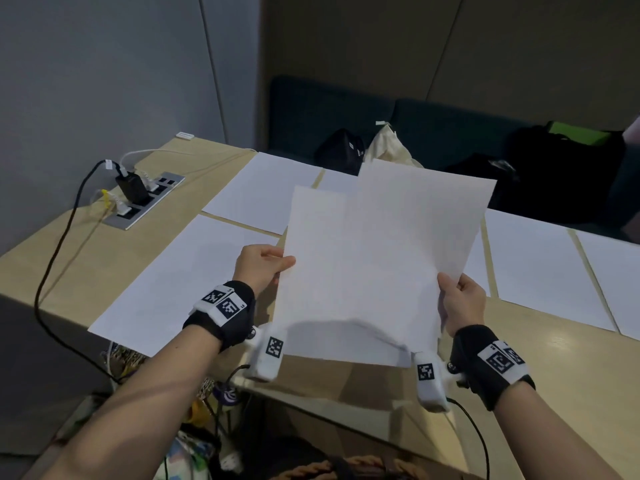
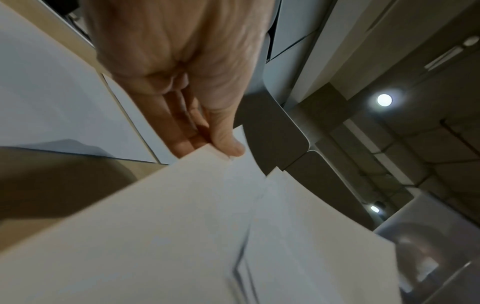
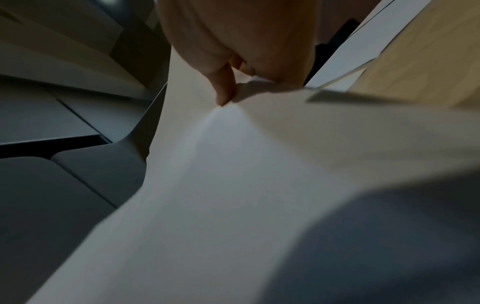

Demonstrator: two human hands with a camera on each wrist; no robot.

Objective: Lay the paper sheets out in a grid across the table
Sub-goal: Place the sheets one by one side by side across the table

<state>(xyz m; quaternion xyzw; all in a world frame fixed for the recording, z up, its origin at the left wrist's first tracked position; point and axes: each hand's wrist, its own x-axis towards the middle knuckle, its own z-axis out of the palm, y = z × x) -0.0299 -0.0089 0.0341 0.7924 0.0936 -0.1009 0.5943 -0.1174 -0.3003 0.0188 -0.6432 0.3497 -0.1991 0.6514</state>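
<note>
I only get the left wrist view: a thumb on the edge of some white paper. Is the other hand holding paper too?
Observer: Yes, the right hand pinches the held sheets at their right edge.
Operator: Anything laid down yet?
Observer: Several sheets lie flat in rows on the table; one lies at the near left.
Operator: What's beyond them on the left?
Observer: A power strip set into the table, chargers plugged in.

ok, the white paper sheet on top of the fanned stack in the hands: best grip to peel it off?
Pinch the top white paper sheet at its free right edge, coming from the right with the right hand. It is fanned clear of the lower sheet, which the left hand pinches.
</note>
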